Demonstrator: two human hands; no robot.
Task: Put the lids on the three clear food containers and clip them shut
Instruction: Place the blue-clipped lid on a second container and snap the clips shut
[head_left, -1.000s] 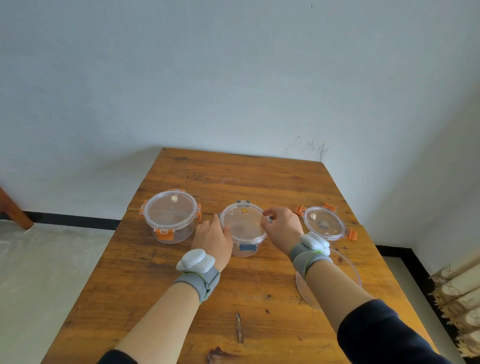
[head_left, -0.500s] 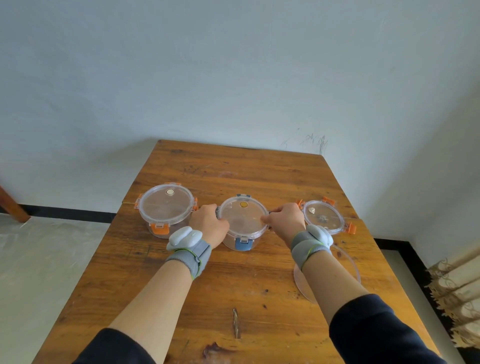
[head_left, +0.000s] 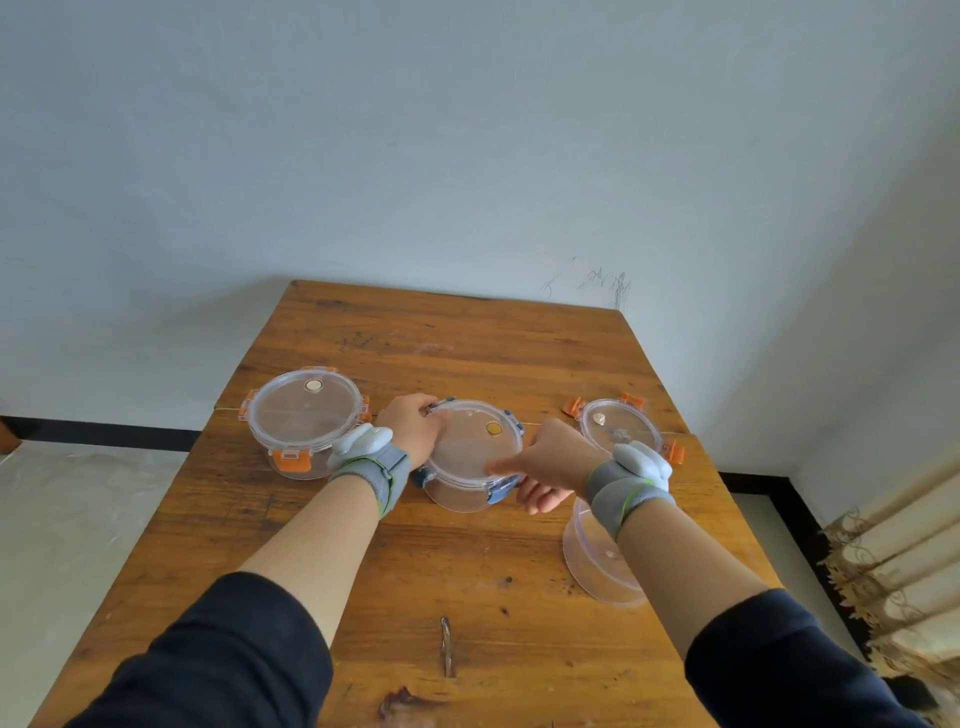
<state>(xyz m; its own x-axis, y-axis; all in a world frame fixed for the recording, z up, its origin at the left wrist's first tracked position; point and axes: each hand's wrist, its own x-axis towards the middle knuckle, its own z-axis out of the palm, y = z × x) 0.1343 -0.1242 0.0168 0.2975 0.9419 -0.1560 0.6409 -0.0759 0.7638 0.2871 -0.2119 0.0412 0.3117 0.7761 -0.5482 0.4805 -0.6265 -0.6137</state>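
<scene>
Three round clear containers are on the wooden table (head_left: 467, 571). The left container (head_left: 304, 421) has its lid on with orange clips folded down. The middle container (head_left: 470, 454) carries a lid with blue clips; my left hand (head_left: 413, 428) presses its far-left clip and my right hand (head_left: 553, 462) grips its near-right rim by a blue clip. A loose lid with orange clips (head_left: 621, 428) lies flat at the right. Under my right forearm stands an open clear container (head_left: 597, 561) without a lid.
The table's right edge runs close to the open container, with a wall and a curtain (head_left: 893, 571) beyond it. A dark gouge (head_left: 444, 644) marks the wood near me. Floor lies to the left of the table.
Both hands shifted around the middle container: the left went to its far-left clip, the right came down to its near-right side. The container appears turned, blue clips now at different spots.
</scene>
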